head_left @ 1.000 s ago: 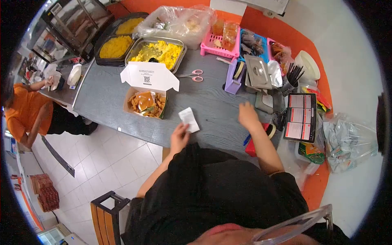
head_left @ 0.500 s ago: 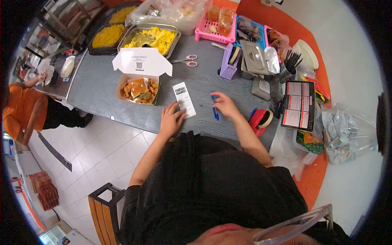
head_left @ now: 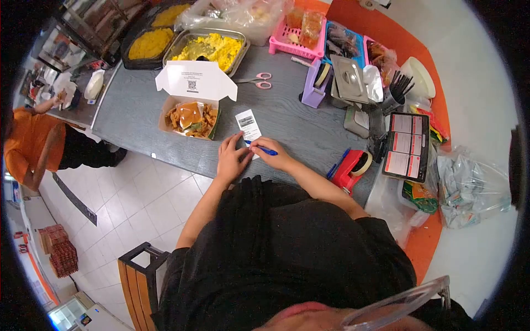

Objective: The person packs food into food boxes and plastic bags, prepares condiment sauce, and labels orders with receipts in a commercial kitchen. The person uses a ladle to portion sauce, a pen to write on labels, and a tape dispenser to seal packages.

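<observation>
A white printed receipt (head_left: 248,124) lies on the grey table. My left hand (head_left: 231,159) rests flat on the receipt's lower left, fingers apart. In my right hand (head_left: 272,155) is a blue pen (head_left: 267,150), pinched in the fingers, its tip over the receipt's lower part. An open white food box (head_left: 196,77) stands to the left, its lid up, with fried pieces and a sauce packet (head_left: 190,114) inside. Pink-handled scissors (head_left: 263,80) lie beyond the receipt.
Trays of yellow food (head_left: 218,51) stand at the back. To the right are a purple tape dispenser (head_left: 314,92), a red tape dispenser (head_left: 349,167), metal containers (head_left: 349,77) and a tablet (head_left: 407,144). A person in orange (head_left: 36,138) stands at the far left.
My right hand has moved left to the receipt, now holding the blue pen in a writing grip. My left hand stays on the paper. The view has shifted slightly.
</observation>
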Tool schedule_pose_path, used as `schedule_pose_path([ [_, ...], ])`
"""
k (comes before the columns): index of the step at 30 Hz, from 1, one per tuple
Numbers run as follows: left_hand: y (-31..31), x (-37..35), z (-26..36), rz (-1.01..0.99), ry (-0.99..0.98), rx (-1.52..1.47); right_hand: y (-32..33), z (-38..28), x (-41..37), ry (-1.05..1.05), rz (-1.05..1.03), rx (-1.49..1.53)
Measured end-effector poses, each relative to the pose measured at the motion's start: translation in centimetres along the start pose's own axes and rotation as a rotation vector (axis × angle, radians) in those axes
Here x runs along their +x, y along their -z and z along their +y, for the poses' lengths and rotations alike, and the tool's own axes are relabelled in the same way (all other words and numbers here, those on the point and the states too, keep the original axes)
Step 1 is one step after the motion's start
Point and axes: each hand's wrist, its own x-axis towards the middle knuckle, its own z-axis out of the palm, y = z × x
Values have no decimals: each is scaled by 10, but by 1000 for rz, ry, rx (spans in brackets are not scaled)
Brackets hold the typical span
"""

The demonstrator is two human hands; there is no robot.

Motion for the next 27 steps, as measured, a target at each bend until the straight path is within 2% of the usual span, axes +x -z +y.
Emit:
schedule_pose_path([
  [2,1,0,3,18,9,-32,0,1,1,-23,180,-70],
  [6,2,1,3,26,6,-56,8,0,-1,-90,161,-12],
  [8,3,1,5,2,20,-45,10,-1,-3,-30,281,-99],
  [18,-1,-1,0,32,11,-58,7,-10,-8,24,198,-178],
  [20,-2,0,-3,47,-7,-70,5,-13,-10,146,19,-214],
  [22,-4,0,-3,64,-7,-89,3,-12,-10,84,70,-164],
  [24,-6,-1,-4,82,-2,-109,5,-9,-9,-36,222,-214],
  [26,-8,-1,-5,92,-1,-108,6,-10,-9,-22,271,-253],
  [27,-9,-2,-6,90,-1,-108,6,-5,-10,69,189,-232],
])
